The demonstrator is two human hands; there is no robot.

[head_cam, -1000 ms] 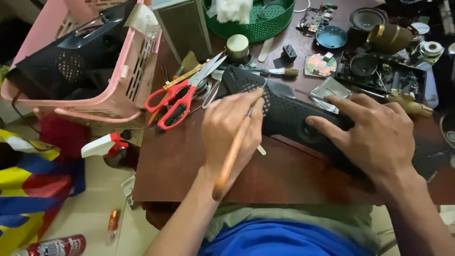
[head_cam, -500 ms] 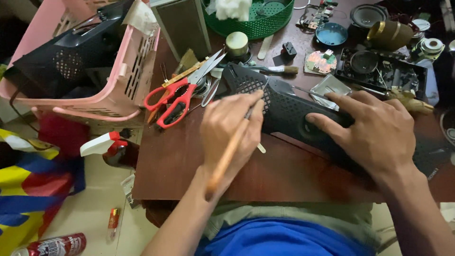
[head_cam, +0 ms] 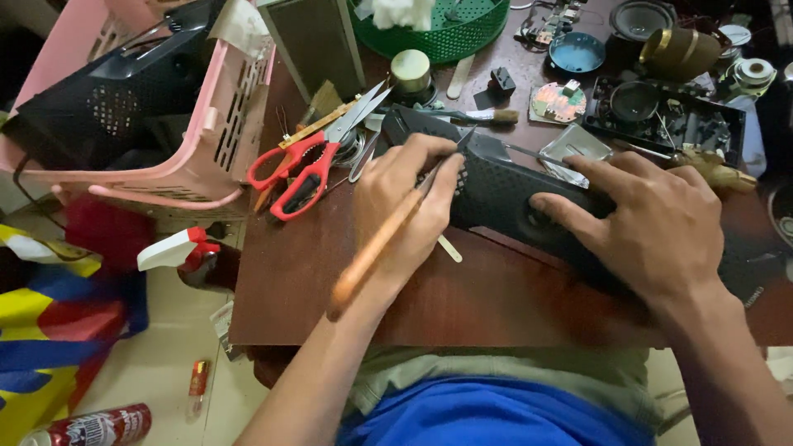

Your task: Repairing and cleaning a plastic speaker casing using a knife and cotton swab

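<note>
Table edge: the dark brown wooden tabletop [head_cam: 330,281] is ending just before the person's body, with a bare strip lying open between that near edge and the speaker.
Crowding: the pink slotted plastic basket [head_cam: 206,140] is sitting off the table's left edge; the red-handled steel scissors [head_cam: 310,169] are lying just left of the left hand, and loose electronic parts are filling the far side.
Left hand: the left hand [head_cam: 409,202] is closing around a slim wooden-handled tool [head_cam: 376,248], its metal tip touching the speaker's mesh.
Right hand: the right hand [head_cam: 652,223] is lying spread, fingers pressing flat on the speaker, grasping nothing.
Speaker: the long black speaker with perforated grille [head_cam: 504,194] is lying slantwise at mid-table, under both hands.
Textures: the grille is looking dotted and matte, the handle smooth and orange-brown.
</note>
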